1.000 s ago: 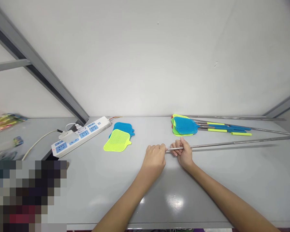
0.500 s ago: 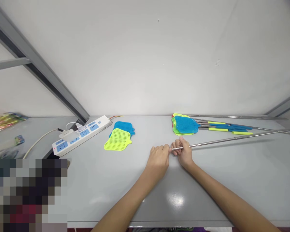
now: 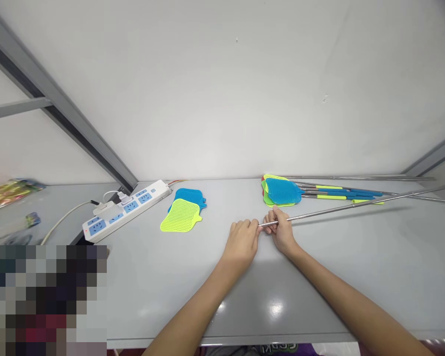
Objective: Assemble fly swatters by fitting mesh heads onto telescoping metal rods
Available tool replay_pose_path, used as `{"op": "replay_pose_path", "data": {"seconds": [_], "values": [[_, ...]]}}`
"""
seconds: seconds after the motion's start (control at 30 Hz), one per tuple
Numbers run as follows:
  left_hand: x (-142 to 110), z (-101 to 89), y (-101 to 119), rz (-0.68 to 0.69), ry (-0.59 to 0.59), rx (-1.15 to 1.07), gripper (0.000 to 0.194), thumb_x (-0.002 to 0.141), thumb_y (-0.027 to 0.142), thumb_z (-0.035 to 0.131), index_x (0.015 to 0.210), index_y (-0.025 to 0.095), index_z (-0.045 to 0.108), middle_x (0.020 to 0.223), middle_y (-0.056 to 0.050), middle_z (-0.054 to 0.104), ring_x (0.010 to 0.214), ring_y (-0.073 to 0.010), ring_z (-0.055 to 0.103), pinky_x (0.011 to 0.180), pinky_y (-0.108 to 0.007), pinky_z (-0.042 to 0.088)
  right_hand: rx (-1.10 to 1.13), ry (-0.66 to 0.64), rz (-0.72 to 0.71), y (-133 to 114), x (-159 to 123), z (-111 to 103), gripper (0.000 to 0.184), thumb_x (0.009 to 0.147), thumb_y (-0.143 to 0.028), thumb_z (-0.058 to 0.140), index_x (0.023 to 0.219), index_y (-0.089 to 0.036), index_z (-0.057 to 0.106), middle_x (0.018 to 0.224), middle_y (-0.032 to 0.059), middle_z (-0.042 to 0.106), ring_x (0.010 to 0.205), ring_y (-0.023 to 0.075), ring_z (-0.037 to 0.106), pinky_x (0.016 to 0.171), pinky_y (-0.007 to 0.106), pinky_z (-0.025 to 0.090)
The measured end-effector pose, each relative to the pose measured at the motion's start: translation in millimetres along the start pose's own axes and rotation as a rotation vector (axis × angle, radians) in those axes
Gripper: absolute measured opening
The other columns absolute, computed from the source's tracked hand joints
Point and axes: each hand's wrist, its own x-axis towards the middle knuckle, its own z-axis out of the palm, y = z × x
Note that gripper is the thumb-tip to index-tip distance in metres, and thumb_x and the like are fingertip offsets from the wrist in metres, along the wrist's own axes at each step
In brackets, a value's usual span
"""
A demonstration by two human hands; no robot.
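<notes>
Rod tilted higher at far end since earlier; left hand, right hand both closed around it; one power strip; stacked swatters, count unclear.

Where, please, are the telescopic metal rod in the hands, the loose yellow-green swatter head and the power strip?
Telescopic metal rod (image 3: pixel 337 208), head view: on its shaft.
Loose yellow-green swatter head (image 3: pixel 180 216), head view: middle of its mesh.
Power strip (image 3: pixel 131 207), head view: on its socket face.

Bare forearms slant inward from the bottom edge; left hand and right hand curl side by side, below centre.
</notes>
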Motion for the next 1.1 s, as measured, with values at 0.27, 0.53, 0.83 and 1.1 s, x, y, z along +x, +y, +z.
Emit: {"op": "replay_pose_path", "data": {"seconds": [0.27, 0.53, 0.83, 1.1], "values": [[-2, -4.3, -1, 0.016, 0.227, -0.094, 0.022, 0.086, 0.028, 0.030, 0.095, 0.019, 0.048, 0.090, -0.006, 0.049, 0.085, -0.0169, 0.045, 0.075, -0.031, 0.036, -0.047, -0.016, -0.012, -1, 1, -3, 0.047, 0.078, -0.041, 0.043, 0.040, -0.018, 0.030, 0.035, -0.0046, 0.025, 0.032, 0.0069, 0.030, 0.036, 0.023, 0.024], [-3, -11.2, 4, 0.029, 0.354, -0.222, 0.020, 0.085, 0.026, 0.035, 0.097, 0.018, 0.048, 0.102, -0.007, 0.047, 0.096, -0.0171, 0.043, 0.085, -0.031, 0.033, -0.001, -0.008, 0.019, -3, 3, -6, 0.047, 0.077, -0.041, 0.045, 0.040, -0.017, 0.030, 0.035, -0.0048, 0.025, 0.032, 0.0058, 0.028, 0.037, 0.022, 0.026], [-1, -11.7, -1, -0.010, 0.424, -0.247, 0.018, 0.084, 0.025, 0.037, 0.096, 0.019, 0.049, 0.105, -0.006, 0.046, 0.101, -0.0164, 0.041, 0.088, -0.031, 0.033, -0.025, 0.003, 0.015, -3, 4, -4, 0.048, 0.077, -0.042, 0.044, 0.038, -0.017, 0.031, 0.034, -0.0046, 0.025, 0.031, 0.0069, 0.031, 0.036, 0.023, 0.024], [1, -21.2, -13, -0.064, 0.465, -0.223, 0.022, 0.083, 0.029, 0.039, 0.101, 0.020, 0.047, 0.110, -0.008, 0.045, 0.106, -0.0185, 0.038, 0.092, -0.034, 0.029, -0.023, 0.017, 0.017, -3, 4, -3, 0.047, 0.076, -0.042, 0.045, 0.038, -0.017, 0.031, 0.034, -0.0047, 0.024, 0.031, 0.0072, 0.032, 0.037, 0.023, 0.024]]}}
